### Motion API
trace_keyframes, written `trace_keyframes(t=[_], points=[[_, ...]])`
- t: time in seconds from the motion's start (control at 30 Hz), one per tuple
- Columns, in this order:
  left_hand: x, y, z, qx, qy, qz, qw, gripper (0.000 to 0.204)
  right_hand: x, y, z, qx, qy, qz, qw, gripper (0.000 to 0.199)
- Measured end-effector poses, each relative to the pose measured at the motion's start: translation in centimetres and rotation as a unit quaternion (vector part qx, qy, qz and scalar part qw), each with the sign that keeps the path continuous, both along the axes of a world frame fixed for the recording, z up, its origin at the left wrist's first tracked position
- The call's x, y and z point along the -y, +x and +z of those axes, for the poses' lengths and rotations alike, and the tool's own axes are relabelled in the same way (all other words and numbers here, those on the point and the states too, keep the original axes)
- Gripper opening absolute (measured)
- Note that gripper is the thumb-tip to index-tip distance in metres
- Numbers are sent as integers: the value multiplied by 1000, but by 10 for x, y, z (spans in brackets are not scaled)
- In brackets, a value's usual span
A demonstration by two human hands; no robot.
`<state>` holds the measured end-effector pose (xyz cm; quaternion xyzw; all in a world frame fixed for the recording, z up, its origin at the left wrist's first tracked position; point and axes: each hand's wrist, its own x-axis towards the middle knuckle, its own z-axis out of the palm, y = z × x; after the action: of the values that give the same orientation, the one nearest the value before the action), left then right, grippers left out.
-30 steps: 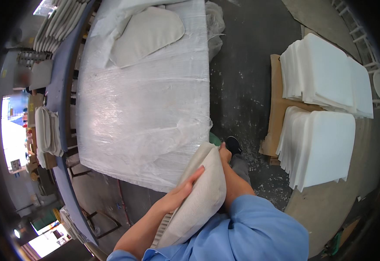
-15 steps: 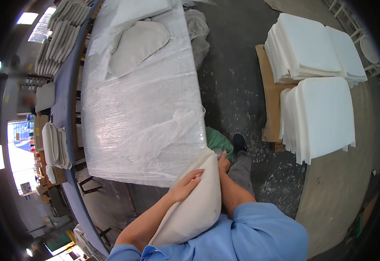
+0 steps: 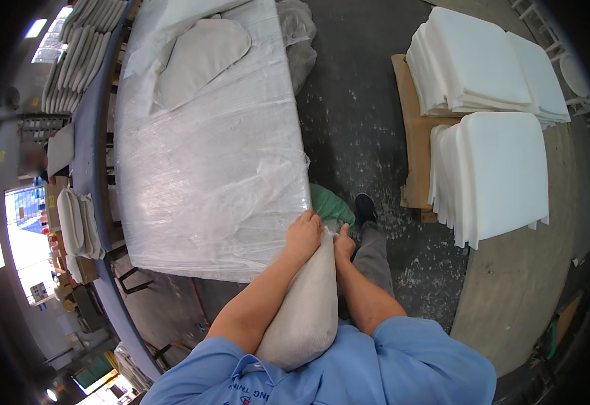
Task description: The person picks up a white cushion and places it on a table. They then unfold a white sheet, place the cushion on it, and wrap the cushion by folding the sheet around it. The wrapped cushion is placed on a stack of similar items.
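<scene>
Clearly curled, left hand, right hand flank tip of cushion; contact partly hidden, cannot tell if pinching.

The cushion looks like matt cloth, the plastic sheeting glossy and wrinkled.

Premises consistent with an upholstery workshop. Noted: a plastic-covered worktable, stacks of white foam-like pads on cardboard, and rows of pale cushions along a blue bench.
</scene>
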<state>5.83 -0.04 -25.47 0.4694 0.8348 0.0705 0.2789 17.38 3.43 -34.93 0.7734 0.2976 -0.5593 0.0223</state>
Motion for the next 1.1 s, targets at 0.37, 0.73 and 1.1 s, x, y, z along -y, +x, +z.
trace_keyframes(t=[0.37,0.73,1.1], points=[[-29,18,-46,130,-26,43,990,14,-32,20,2,-18,-14,28,999,87],[-51,22,-75,120,-107,63,985,19,-24,45,-82,46,48,448,892,66],[-29,38,-103,146,-90,-28,985,31,47,107,-185,90,85,513,849,45]])
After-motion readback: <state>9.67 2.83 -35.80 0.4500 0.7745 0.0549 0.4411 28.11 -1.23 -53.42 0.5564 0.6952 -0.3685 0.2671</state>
